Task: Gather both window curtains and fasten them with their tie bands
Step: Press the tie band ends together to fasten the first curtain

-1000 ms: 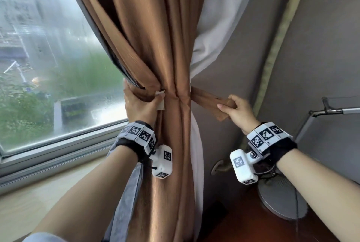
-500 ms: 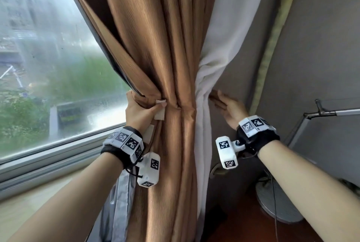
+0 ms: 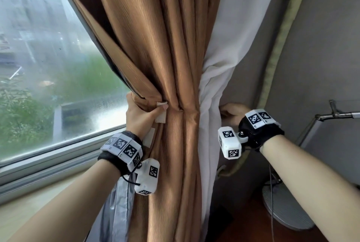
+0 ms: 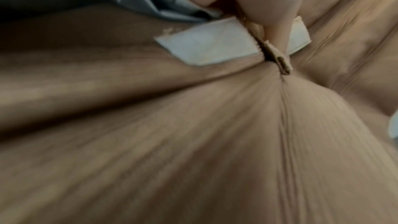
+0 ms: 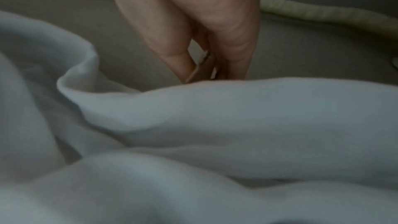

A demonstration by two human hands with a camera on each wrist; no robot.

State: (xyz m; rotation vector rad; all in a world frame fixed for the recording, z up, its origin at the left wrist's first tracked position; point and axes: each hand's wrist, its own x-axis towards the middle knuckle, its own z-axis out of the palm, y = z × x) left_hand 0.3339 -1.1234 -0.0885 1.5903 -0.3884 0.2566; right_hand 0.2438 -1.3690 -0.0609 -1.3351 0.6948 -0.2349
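The brown curtain (image 3: 171, 62) is bunched at mid height, with a white curtain (image 3: 229, 33) hanging at its right. My left hand (image 3: 145, 112) grips the bunch on its window side, and its thumb presses a white fastening patch (image 3: 161, 114) of the brown tie band against the folds. In the left wrist view the thumb lies over that patch (image 4: 206, 43) next to the band's edge (image 4: 280, 59). My right hand (image 3: 232, 109) reaches behind the white curtain, where its fingertips are hidden. The right wrist view shows it pinching the band's other end (image 5: 203, 69) between thumb and fingers.
The rain-streaked window (image 3: 48, 62) and its sill (image 3: 58, 156) lie at the left. A grey lining (image 3: 116, 208) hangs below my left wrist. At the right are a grey wall, a yellowish trim strip (image 3: 282, 37), a lamp arm (image 3: 335, 114) and its round base (image 3: 282, 208).
My right hand carried the band's free end from out in the open at the right to behind the white curtain. My left hand kept its grip on the bunch.
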